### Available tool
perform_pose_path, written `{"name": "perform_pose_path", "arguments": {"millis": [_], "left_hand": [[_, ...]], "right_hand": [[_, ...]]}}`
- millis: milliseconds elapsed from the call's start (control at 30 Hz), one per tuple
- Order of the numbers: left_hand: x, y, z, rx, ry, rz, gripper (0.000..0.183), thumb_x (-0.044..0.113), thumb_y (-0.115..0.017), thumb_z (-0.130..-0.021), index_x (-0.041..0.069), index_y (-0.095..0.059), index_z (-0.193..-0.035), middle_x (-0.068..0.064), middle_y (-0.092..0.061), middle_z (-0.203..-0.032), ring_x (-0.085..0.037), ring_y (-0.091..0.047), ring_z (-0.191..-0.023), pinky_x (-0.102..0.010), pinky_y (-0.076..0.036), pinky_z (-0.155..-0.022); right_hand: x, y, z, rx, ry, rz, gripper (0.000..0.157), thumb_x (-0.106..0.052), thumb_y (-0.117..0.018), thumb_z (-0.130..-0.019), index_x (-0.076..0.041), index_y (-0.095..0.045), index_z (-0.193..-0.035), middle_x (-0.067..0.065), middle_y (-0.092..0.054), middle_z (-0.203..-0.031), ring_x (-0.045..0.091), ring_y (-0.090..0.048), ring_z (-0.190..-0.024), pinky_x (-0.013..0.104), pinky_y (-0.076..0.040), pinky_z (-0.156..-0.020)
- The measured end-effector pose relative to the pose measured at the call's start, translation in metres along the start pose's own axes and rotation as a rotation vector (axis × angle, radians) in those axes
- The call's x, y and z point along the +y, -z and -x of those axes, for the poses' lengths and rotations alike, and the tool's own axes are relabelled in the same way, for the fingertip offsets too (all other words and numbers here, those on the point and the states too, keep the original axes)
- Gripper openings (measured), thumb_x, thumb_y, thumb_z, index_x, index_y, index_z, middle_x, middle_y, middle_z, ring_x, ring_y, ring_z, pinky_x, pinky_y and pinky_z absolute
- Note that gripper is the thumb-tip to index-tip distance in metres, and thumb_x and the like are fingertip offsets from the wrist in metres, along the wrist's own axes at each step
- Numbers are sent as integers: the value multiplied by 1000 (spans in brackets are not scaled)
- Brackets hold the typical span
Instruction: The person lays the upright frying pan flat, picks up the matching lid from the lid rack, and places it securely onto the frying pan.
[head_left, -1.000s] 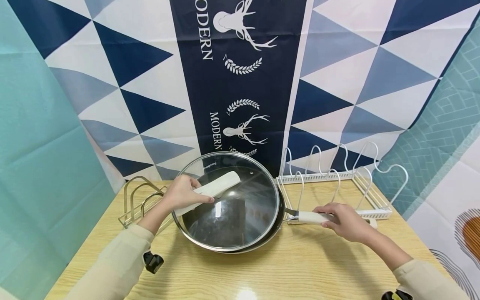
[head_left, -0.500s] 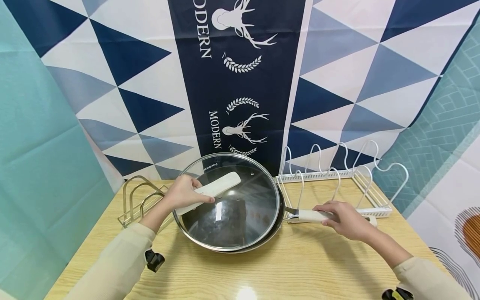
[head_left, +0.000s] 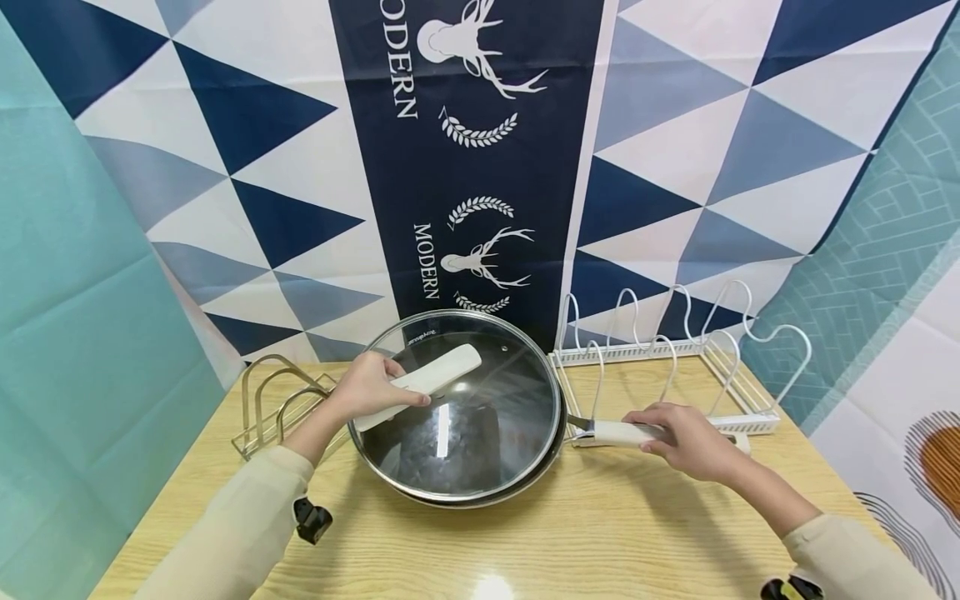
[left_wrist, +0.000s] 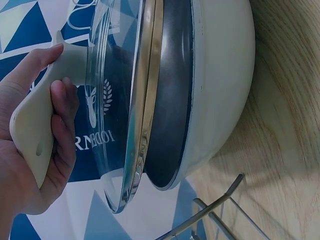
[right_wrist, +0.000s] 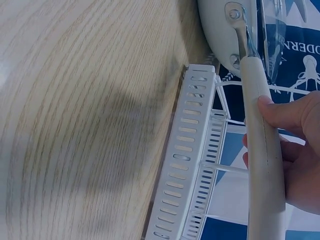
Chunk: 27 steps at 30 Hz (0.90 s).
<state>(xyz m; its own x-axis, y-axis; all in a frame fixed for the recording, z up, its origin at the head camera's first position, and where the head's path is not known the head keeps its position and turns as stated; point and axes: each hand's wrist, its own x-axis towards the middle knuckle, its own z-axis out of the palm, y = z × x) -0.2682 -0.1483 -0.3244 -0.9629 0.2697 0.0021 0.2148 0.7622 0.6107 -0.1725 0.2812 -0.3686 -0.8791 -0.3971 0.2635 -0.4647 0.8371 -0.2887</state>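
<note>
My left hand (head_left: 375, 385) grips the cream handle (head_left: 446, 368) of a round glass lid (head_left: 450, 454) with a metal rim. In the left wrist view the lid stands apart from the rim of a cream frying pan (left_wrist: 225, 75), and the pan's dark inside shows through the gap. From above, the lid covers most of the pan. My right hand (head_left: 686, 442) holds the pan's long cream handle (right_wrist: 262, 145), thumb on one side and fingers curled round the other. The pan's bottom rests on the wooden table (head_left: 600, 533).
A white wire rack (head_left: 738, 427) with wavy dividers stands at the right, under and behind the pan handle. At the left is a metal rack (head_left: 262, 417) with curved loops, close to my left forearm. A patterned cloth (head_left: 480, 167) hangs behind the table.
The lid has shifted slightly to the right over the pan, with my left hand on its handle. My right hand keeps its hold on the pan handle. The head view has moved a little.
</note>
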Motion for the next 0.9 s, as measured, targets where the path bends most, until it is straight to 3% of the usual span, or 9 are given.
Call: {"name": "perform_pose_path", "arguments": {"millis": [667,900], "left_hand": [[-7,-11,-5,-29,-21,61,38,39,-86,-62,6,-71,-73,-1,-64,-59,-12,-56,-50,-25,-47,-49],[-11,-12,-6,-55,5,107,37,35,-86,-63,4,-72,-75,-3,-64,-57,-12,-58,-47,-26,-49,-47]], "right_hand": [[2,-1,3,20,3,-16,35,-5,-78,-73,-5,-71,-107,3,-72,-95,18,-67,-83,29,-54,-70],[1,-2,1,32,13,-21,36,-5,-78,-72,-5,-71,-107,3,-72,-95,16,-67,-83,29,-54,-70]]}}
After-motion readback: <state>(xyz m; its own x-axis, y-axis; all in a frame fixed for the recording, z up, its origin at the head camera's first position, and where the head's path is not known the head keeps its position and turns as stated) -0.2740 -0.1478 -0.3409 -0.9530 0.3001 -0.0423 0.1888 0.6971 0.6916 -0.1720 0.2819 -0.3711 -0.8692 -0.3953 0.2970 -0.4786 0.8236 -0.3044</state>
